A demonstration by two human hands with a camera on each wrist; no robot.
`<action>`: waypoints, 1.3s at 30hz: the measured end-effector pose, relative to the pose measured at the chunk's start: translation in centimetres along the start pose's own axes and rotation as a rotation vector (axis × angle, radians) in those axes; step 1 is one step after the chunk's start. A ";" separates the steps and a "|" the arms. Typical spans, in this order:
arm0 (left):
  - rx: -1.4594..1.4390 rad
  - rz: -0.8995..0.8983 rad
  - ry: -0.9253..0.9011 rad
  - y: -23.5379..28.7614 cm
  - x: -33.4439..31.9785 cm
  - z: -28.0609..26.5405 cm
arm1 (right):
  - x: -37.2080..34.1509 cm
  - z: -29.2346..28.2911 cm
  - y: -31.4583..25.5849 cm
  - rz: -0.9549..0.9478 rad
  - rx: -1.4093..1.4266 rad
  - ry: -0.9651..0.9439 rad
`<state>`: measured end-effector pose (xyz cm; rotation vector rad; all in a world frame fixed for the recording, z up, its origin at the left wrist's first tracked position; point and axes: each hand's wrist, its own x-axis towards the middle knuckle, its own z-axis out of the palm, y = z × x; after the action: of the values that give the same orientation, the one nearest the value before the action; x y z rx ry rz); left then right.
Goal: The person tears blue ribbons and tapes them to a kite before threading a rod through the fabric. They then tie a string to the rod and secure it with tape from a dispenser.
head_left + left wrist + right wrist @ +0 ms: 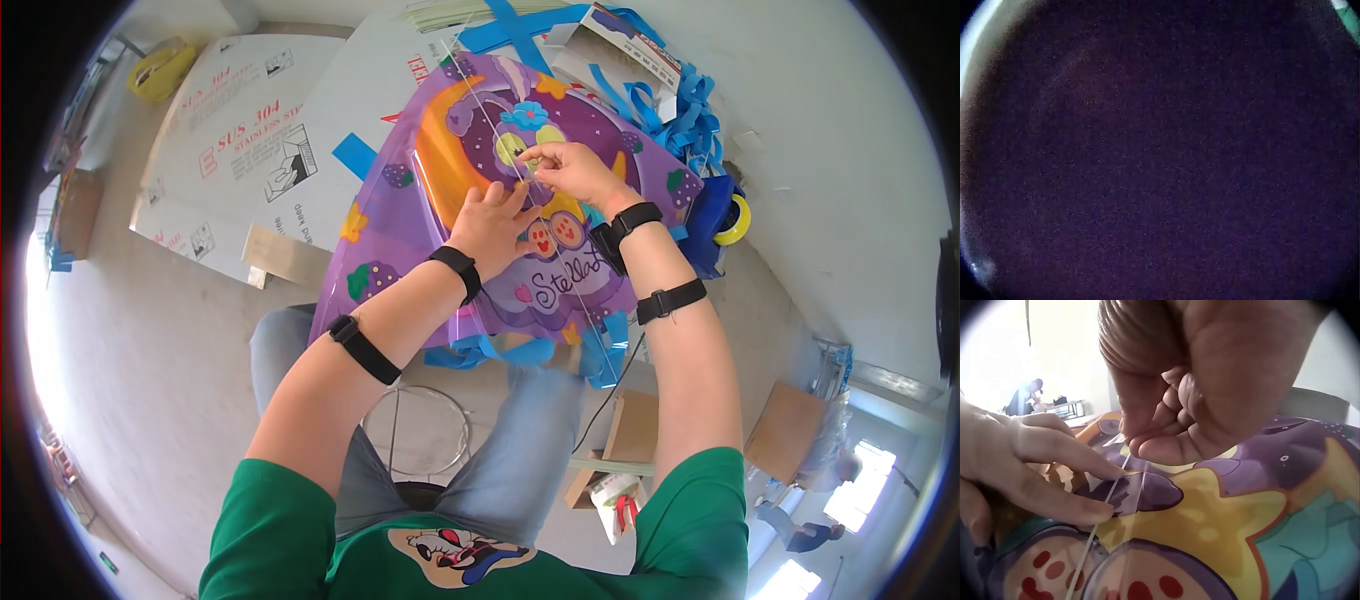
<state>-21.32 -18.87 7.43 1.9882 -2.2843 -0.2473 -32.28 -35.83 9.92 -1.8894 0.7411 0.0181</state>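
Observation:
A purple, cartoon-printed kite sheet [395, 235] lies spread before me, with a thin white rod [490, 115] running lengthwise across it. My left hand [484, 232] rests on the sheet, its fingers stretched out and fingertips at the rod [1088, 550] in the right wrist view. Just beyond them, my right hand [577, 172] has thumb and forefinger brought together over the rod. A small whitish piece [1115, 441], like a bit of tape, shows at those fingertips, partly hidden by the hand. The left wrist view is nearly all dark.
Blue ribbons [692, 125] are heaped at the right, near an opened box [625, 48]. Below them sits a blue tape dispenser [706, 212] with a yellow roll [738, 220]. Film-covered sheeting [235, 150] printed with lettering extends left. Another person [1024, 395] is in the background.

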 end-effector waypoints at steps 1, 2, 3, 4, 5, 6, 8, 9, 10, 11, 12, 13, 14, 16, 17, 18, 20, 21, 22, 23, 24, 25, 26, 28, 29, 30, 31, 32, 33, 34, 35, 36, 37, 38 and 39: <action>-0.006 -0.001 0.012 0.0 0.0 0.0 | 0.4 0.2 0.0 0.006 -0.015 -0.006; -0.012 -0.001 0.023 -0.1 -0.1 0.1 | 0.7 0.3 -0.1 0.013 -0.029 -0.012; -0.016 -0.002 0.021 -0.1 -0.1 0.2 | 1.1 0.2 -0.2 0.017 -0.029 -0.015; -0.011 0.001 0.031 -0.1 -0.1 0.3 | 1.4 0.0 -0.4 -0.015 -0.094 -0.018; -0.005 0.003 0.041 -0.1 -0.1 0.4 | 1.8 -0.1 -0.5 -0.046 -0.157 -0.022; -0.011 0.002 0.037 -0.1 -0.1 0.5 | 2.1 -0.2 -0.6 -0.042 -0.156 -0.026; -0.029 -0.004 0.043 -0.1 -0.1 0.5 | 2.8 -0.4 -1.0 -0.048 -0.193 -0.080; -0.031 -0.005 0.042 -0.1 -0.1 0.4 | 3.1 -0.4 -0.9 -0.046 -0.193 -0.082; -0.036 -0.007 0.039 -0.1 -0.1 0.4 | 3.3 -0.4 -0.9 -0.052 -0.223 -0.123; -0.041 -0.009 0.035 -0.1 -0.1 0.4 | 3.6 -0.4 -0.9 -0.059 -0.252 -0.164; -0.043 -0.010 0.034 -0.1 -0.1 0.4 | 3.8 -0.5 -0.9 -0.058 -0.252 -0.166; -0.047 -0.011 0.042 -0.1 -0.1 0.5 | 3.9 -0.5 -0.8 -0.040 -0.259 -0.183; -0.051 -0.012 0.049 -0.1 -0.2 0.5 | 4.1 -0.4 -0.8 -0.022 -0.265 -0.199; -0.063 -0.012 0.047 -0.2 -0.2 0.6 | 4.3 -0.3 -0.7 -0.032 -0.277 -0.200; -0.073 -0.012 0.046 -0.2 -0.1 0.6 | 4.3 -0.3 -0.6 -0.043 -0.291 -0.197; -0.072 -0.012 0.046 -0.2 -0.1 0.6 | 4.4 -0.2 -0.7 -0.043 -0.291 -0.197; -0.066 -0.012 0.046 -0.2 -0.2 0.6 | 4.4 -0.2 -0.7 -0.051 -0.292 -0.197; -0.066 -0.012 0.046 -0.2 -0.2 0.6 | 4.4 -0.1 -0.7 -0.051 -0.292 -0.197; -0.067 -0.010 0.049 -0.2 -0.2 0.6 | 4.5 -0.1 -0.6 -0.066 -0.331 -0.194; -0.068 -0.009 0.053 -0.2 -0.2 0.6 | 4.6 0.0 -0.5 -0.081 -0.370 -0.190; -0.067 -0.010 0.053 -0.2 -0.2 0.7 | 4.6 0.0 -0.6 -0.081 -0.370 -0.190; -0.073 -0.009 0.056 -0.2 -0.1 0.7 | 4.6 0.1 -0.7 -0.082 -0.399 -0.186; -0.077 -0.009 0.060 -0.2 -0.1 0.7 | 4.6 0.3 -0.8 -0.084 -0.428 -0.181; -0.071 -0.010 0.062 -0.2 -0.2 0.7 | 4.5 0.5 -1.4 -0.071 -0.467 -0.175; -0.066 -0.011 0.063 -0.2 -0.2 0.7 | 4.5 0.6 -1.6 -0.058 -0.506 -0.169; -0.066 -0.011 0.063 -0.2 -0.2 0.7 | 4.5 0.8 -1.6 -0.058 -0.507 -0.169; -0.060 -0.009 0.068 -0.3 -0.2 0.8 | 4.6 1.0 -1.6 -0.056 -0.534 -0.154; -0.054 -0.007 0.073 -0.3 -0.2 0.8 | 4.6 1.1 -1.7 -0.054 -0.562 -0.138; -0.054 -0.007 0.074 -0.3 -0.2 0.8 | 4.7 1.2 -1.7 -0.054 -0.562 -0.138; -0.049 -0.007 0.074 -0.2 -0.2 0.8 | 4.9 1.3 -1.7 -0.051 -0.618 -0.129; -0.044 -0.007 0.075 -0.2 -0.2 0.8 | 4.9 1.4 -1.8 -0.047 -0.674 -0.119; -0.044 -0.007 0.075 -0.3 -0.2 0.8 | 4.9 1.4 -2.2 -0.047 -0.674 -0.119; -0.040 -0.007 0.067 -0.3 -0.2 0.8 | 4.9 1.2 -2.7 -0.034 -0.721 -0.112; -0.035 -0.006 0.060 -0.3 -0.2 0.8 | 4.8 1.2 -3.1 -0.022 -0.769 -0.105; -0.034 -0.005 0.061 -0.3 -0.2 0.7 | 5.1 1.0 -2.6 -0.022 -0.769 -0.103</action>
<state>-21.18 -18.69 6.66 1.9577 -2.2236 -0.2214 -26.58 -36.77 9.91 -2.5967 0.6941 0.4385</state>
